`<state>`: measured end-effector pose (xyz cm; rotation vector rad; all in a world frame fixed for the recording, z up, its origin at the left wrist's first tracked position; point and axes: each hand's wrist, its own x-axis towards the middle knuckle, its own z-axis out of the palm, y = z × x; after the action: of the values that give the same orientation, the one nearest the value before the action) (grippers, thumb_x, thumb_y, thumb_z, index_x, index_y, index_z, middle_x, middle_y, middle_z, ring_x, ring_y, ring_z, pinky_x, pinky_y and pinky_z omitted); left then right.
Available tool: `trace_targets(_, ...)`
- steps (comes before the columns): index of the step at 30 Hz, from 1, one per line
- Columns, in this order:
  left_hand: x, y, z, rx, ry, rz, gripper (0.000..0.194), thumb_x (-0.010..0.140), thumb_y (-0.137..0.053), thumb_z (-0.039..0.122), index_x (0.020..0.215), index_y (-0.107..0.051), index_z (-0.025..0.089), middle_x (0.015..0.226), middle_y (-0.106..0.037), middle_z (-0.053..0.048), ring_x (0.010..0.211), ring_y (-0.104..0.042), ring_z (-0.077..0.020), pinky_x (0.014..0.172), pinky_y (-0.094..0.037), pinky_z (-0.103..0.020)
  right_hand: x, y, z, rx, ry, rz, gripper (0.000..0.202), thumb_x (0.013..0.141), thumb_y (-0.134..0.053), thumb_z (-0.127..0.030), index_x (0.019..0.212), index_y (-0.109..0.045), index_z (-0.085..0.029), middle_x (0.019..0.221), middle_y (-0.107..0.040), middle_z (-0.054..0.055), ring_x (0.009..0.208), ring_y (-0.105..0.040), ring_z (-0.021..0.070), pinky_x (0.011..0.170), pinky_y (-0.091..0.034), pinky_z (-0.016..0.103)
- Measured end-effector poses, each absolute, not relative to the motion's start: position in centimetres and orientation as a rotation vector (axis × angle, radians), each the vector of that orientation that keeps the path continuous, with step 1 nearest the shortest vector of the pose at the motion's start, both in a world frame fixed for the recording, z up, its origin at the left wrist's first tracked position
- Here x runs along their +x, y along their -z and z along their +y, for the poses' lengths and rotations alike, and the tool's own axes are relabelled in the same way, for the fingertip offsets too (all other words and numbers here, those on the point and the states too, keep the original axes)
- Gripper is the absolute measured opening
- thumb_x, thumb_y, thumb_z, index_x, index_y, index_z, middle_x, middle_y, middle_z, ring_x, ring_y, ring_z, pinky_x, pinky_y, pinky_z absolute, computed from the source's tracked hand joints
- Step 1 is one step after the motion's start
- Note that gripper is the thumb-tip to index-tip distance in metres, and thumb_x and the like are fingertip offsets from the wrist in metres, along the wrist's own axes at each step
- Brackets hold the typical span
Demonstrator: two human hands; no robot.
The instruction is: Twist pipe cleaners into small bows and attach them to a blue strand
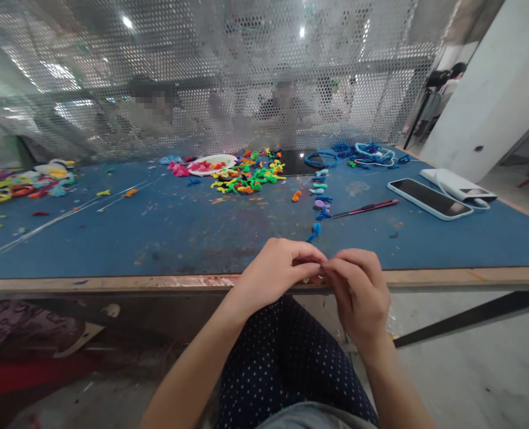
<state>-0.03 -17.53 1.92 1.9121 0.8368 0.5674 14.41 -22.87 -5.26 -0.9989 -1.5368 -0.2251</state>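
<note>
My left hand (280,268) and my right hand (360,286) meet at the front edge of the blue table (192,238). The fingertips of both are pinched together around something small, mostly hidden; a bit of yellowish green shows beneath them. Just beyond my fingers lies a blue twisted piece (315,231). Behind it a column of small blue, purple and teal pieces (321,204) runs away from me. A dark red thin tool (367,208) lies to the right of the column, its tip near the blue pieces. One orange piece (296,196) sits left of the column.
Colourful pieces (255,176) are heaped at the back beside a white plate (214,165) of pink ones. More lie at the far left (31,185). Blue coils (367,154), a phone (429,198) and a white device (461,186) are at the right. Perforated metal mesh (192,71) stands behind.
</note>
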Motion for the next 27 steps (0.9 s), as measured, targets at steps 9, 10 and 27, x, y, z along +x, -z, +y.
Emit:
trace_targets(9,-0.4,-1.2,-18.2,1.582,-0.803,0.795,0.007,0.077,-0.067,0.022,0.076,-0.071,0.016,0.077,-0.072,-0.002,0.071,-0.066,-0.0139,0.069,-0.050,-0.022,14.0,3.9,-23.4,-1.036,-0.208,-1.621,0.028,0.086,-0.055,-0.012,0.112,-0.058,-0.020,0.108,-0.066,0.007,0.097,-0.061,0.0182,0.081,-0.052,0.031)
trace_targets(10,-0.4,-1.1,-18.2,1.557,-0.818,0.798,0.007,0.076,-0.068,0.022,0.075,-0.070,0.016,0.076,-0.071,-0.002,0.071,-0.065,-0.0140,0.069,-0.050,-0.022,14.0,3.9,-23.3,-1.037,-0.198,-1.637,0.025,0.086,-0.056,-0.012,0.109,-0.060,-0.020,0.106,-0.067,0.007,0.097,-0.062,0.0178,0.082,-0.052,0.031)
trace_targets(27,-0.3,0.7,-20.1,1.970,-1.151,1.026,0.016,0.091,-0.052,0.027,0.083,-0.063,0.019,0.085,-0.063,-0.002,0.084,-0.058,-0.0156,0.077,-0.044,-0.025,13.4,4.4,-22.3,-1.112,0.060,-1.645,0.010,0.090,-0.054,-0.017,0.087,-0.064,-0.018,0.077,-0.069,0.004,0.068,-0.062,0.0157,0.062,-0.047,0.027)
